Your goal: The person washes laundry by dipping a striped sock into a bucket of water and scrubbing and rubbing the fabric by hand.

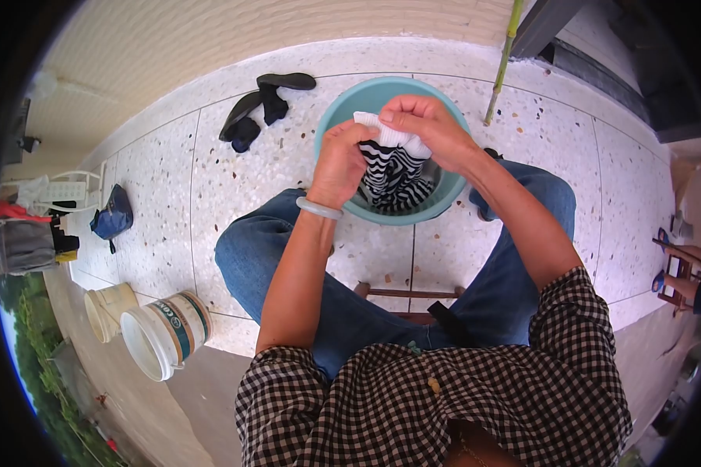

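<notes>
the person sits on a low stool [410, 294] w/ a teal basin [336, 117] on the floor betw. the knees, and looks to be mid-scrub on a striped cloth [393, 167] — hand-washing, rubbing stage, judging by the grip. the cloth hangs over the basin's middle; its white edge is bunched up top betw. both hands, the black-and-white stripes trail down inside the basin. can't tell if there's water in there, the cloth and hands cover it.

left hand [339, 165]: fingers curled tight, fist-like, gripping the cloth at the basin's left side; a pale bangle [318, 208] sits on that wrist. right hand [428, 128]: fingers also folded down, pinching the white edge from above, just over the basin's far half. both hands touch the cloth and nearly meet.

next move prob. calls for keeping both grips firm, shifting to a fresh patch of fabric, and holding it over the basin so nothing drips on the jeans.

left of the basin — dark sandals [262, 107] on the floor; further left and nearer the person, two white buckets [152, 325].
</notes>
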`<state>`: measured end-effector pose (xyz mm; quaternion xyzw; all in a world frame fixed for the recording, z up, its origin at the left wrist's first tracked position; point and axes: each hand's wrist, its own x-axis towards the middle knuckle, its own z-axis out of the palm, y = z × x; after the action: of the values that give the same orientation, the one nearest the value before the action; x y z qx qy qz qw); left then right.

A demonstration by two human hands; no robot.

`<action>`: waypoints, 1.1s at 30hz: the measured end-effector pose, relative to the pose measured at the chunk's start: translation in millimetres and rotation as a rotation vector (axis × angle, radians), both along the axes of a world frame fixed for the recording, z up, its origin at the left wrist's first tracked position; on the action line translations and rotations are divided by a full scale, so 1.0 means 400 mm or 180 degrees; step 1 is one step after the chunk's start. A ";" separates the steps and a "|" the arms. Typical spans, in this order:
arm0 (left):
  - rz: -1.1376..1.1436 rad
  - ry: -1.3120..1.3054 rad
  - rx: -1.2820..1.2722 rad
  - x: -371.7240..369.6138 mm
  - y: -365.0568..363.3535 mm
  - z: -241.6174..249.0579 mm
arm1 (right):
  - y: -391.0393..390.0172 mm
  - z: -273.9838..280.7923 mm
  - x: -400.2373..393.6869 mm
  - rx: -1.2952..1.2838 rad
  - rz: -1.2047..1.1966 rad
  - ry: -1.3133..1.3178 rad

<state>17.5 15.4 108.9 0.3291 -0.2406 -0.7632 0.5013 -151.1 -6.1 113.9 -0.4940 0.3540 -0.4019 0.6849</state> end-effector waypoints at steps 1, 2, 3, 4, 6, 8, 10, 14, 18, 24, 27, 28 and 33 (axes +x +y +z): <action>-0.0020 -0.0019 -0.0040 0.000 0.002 0.003 | -0.001 0.000 -0.001 -0.0059 0.0037 0.0052; -0.0040 -0.0039 -0.0080 0.001 0.004 0.005 | -0.002 0.000 -0.002 -0.0118 0.0076 0.0104; -0.0058 -0.0060 -0.0120 0.002 0.006 0.005 | -0.002 -0.003 -0.001 -0.0186 0.0024 0.0144; -0.0084 -0.0058 -0.0141 0.003 0.004 0.004 | -0.001 -0.009 0.001 -0.0255 -0.0029 0.0184; -0.0139 -0.0046 -0.0180 0.003 0.001 -0.004 | 0.003 -0.011 0.002 -0.0210 -0.0086 0.0106; -0.0113 -0.0044 -0.0235 -0.003 0.001 -0.024 | 0.007 -0.002 0.003 0.0007 -0.0097 -0.0123; -0.0193 -0.0006 -0.0270 -0.001 0.000 -0.024 | 0.006 -0.001 0.003 0.0015 -0.0169 -0.0197; -0.0257 -0.0069 -0.0155 0.003 0.003 0.001 | 0.006 0.008 -0.002 -0.0081 -0.0150 -0.0026; -0.0150 -0.0299 -0.0302 -0.001 0.009 0.015 | 0.008 0.000 -0.007 -0.0322 -0.0080 0.0227; -0.0464 -0.0499 -0.0314 0.021 0.003 -0.028 | 0.001 0.004 -0.011 -0.0201 -0.0149 -0.0060; -0.0495 -0.0627 -0.0178 0.025 0.009 -0.019 | -0.004 0.004 -0.022 -0.0187 -0.0016 0.0011; -0.0492 -0.0487 -0.0148 0.025 0.008 -0.016 | -0.005 0.003 -0.024 -0.0187 0.0003 0.0060; -0.0269 -0.0208 -0.0283 0.017 0.003 -0.022 | -0.011 0.006 -0.023 0.0004 0.0212 0.0432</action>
<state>24.4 16.6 100.0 0.3209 -0.3041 -0.7611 0.4747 -160.3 -10.5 116.3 -0.5312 0.3833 -0.3442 0.6726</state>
